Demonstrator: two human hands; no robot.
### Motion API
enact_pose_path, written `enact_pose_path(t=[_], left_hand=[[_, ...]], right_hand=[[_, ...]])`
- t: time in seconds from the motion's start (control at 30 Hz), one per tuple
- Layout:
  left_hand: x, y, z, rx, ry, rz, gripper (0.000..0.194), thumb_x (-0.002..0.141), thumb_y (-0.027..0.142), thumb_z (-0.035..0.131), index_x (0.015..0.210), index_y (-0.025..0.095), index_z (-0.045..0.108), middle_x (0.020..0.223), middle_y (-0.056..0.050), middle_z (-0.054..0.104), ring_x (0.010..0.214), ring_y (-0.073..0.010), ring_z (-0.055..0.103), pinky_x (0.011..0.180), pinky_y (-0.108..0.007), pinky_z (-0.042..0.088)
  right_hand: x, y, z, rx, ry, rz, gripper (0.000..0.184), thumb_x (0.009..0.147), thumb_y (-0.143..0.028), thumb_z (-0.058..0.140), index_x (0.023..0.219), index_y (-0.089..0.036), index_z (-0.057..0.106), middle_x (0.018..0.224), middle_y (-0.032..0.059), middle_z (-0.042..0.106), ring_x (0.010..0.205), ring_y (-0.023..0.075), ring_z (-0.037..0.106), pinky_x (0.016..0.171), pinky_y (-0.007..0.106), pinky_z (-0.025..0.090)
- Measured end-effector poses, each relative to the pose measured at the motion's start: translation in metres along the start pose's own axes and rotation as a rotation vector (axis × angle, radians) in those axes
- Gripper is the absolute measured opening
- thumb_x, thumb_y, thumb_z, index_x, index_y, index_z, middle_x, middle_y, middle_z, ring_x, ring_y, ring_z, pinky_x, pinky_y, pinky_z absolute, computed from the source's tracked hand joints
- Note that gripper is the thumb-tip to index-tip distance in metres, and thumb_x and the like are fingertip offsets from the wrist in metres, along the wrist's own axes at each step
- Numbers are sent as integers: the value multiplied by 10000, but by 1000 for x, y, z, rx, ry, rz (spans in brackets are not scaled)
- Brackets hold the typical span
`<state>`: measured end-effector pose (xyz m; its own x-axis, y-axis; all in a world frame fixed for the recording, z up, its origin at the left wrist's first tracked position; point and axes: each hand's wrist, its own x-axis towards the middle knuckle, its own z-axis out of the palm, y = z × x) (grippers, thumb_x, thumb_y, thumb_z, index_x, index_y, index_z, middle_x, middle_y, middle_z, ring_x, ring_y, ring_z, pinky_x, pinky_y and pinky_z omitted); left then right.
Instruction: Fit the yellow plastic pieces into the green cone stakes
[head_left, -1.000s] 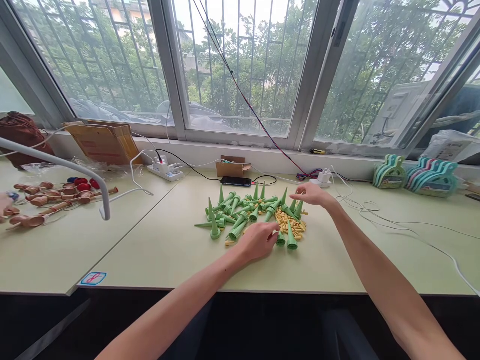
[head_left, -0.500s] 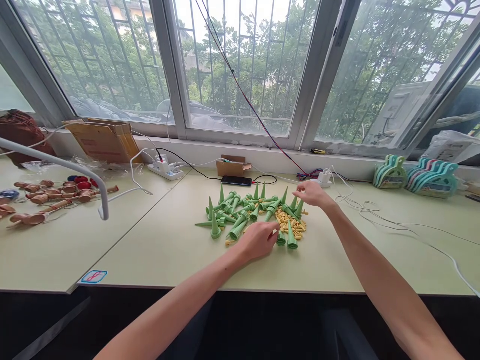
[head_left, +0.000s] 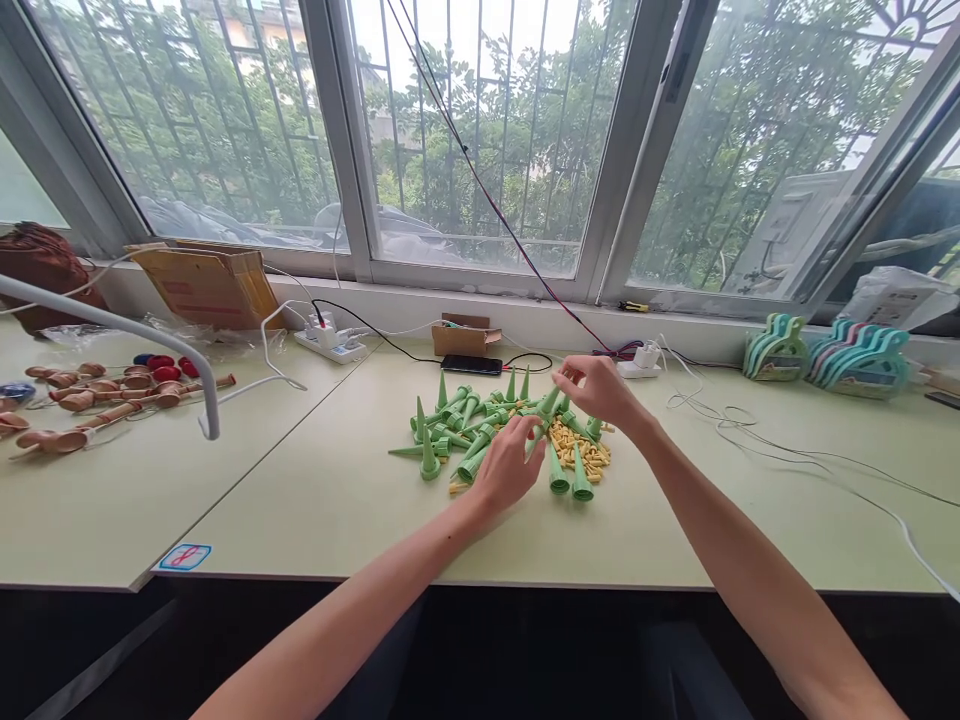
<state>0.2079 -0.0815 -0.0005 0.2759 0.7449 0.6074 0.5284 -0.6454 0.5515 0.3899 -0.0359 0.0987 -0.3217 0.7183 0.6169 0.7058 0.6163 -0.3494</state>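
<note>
Many hollow light-green plastic cones [head_left: 429, 458] lie and stand in a pile on the table. Beside them, small yellow plugs [head_left: 589, 460] form a loose heap. My left hand [head_left: 511, 462] is at the pile's front, its thumb and fingers curled round the wide end of a slanting green cone [head_left: 549, 402]. My right hand [head_left: 604, 388] is just above and right of that cone, fingertips drawn together near its pointed end. Whatever is between them is hidden. Two more cones [head_left: 582, 480] stand in front of the yellow heap.
A phone [head_left: 472, 365] lies behind the pile, before a small open cardboard box [head_left: 466, 335]. Wooden kendama toys [head_left: 97, 395] lie at left near a white metal bar [head_left: 150, 325]. Cables [head_left: 757, 430] and bundled hangers [head_left: 859, 360] are at right.
My left hand has moved forward from the front cones to the slanting cone. My right hand has shifted left, away from the standing cones at the right, towards the same cone.
</note>
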Motion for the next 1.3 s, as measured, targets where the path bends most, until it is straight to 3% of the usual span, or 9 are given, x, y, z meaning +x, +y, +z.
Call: enact_pose_path(t=[0.13, 0.27, 0.4, 0.63, 0.77, 0.87, 1.13, 1.3], left_hand=[[2, -1, -2, -18, 85, -38, 285, 893, 228, 537, 1172, 194, 491, 1086, -73, 547, 578, -91, 475, 643, -270, 461], [2, -4, -3, -17, 59, -82, 282, 880, 208, 548, 1157, 189, 503, 1094, -85, 552, 640, -116, 525, 657, -282, 472], [3, -8, -2, -37, 36, -93, 239, 868, 158, 536, 1106, 187, 534, 1017, -66, 611, 639, -126, 532, 705, -295, 465], [5, -11, -3, -68, -101, -93, 10, 870, 202, 514, 863, 198, 520, 780, 8, 578, 536, -106, 433, 591, -259, 384], [5, -9, -5, -108, -128, -110, 60, 857, 225, 522, 825, 202, 477, 711, 28, 534, 518, -98, 419, 549, -245, 347], [7, -7, -7, -147, -111, -148, 92, 871, 271, 521, 834, 202, 473, 678, 41, 516, 481, -83, 393, 525, -236, 328], [9, -5, -8, -300, -34, -218, 182, 878, 370, 555, 876, 189, 535, 794, -20, 618, 534, -104, 534, 501, -230, 391], [10, -4, -9, -346, -26, -273, 204, 886, 389, 552, 880, 185, 536, 807, -32, 632, 575, -116, 551, 503, -230, 391]], right_hand=[[-12, -10, 31, 133, 9, -5, 289, 893, -321, 539, 640, -182, 548, 590, -4, 583, 555, 125, 505, 574, 250, 378], [-25, -7, 61, 241, 87, 50, 328, 948, -380, 483, 680, -194, 515, 578, -9, 558, 538, 126, 491, 570, 254, 375], [-34, -5, 74, 267, 129, 37, 355, 971, -426, 465, 696, -202, 486, 603, -12, 543, 546, 122, 468, 576, 253, 369], [-43, -2, 71, 275, 76, 34, 405, 995, -472, 412, 686, -211, 441, 569, -28, 509, 531, 116, 438, 569, 243, 357], [-39, 5, 63, 303, 96, 41, 400, 1029, -439, 307, 754, -208, 484, 635, -16, 568, 541, 112, 479, 606, 236, 383], [-36, 13, 57, 203, 121, 105, 350, 1004, -425, 381, 761, -206, 507, 618, -20, 558, 538, 116, 467, 591, 236, 366], [-39, 31, 57, -3, -109, 156, 121, 894, -232, 541, 804, -180, 602, 781, 34, 655, 682, 143, 542, 652, 242, 374], [-42, 36, 58, -80, -225, 182, 91, 856, -162, 557, 805, -180, 631, 799, 48, 665, 721, 156, 554, 652, 239, 373]])
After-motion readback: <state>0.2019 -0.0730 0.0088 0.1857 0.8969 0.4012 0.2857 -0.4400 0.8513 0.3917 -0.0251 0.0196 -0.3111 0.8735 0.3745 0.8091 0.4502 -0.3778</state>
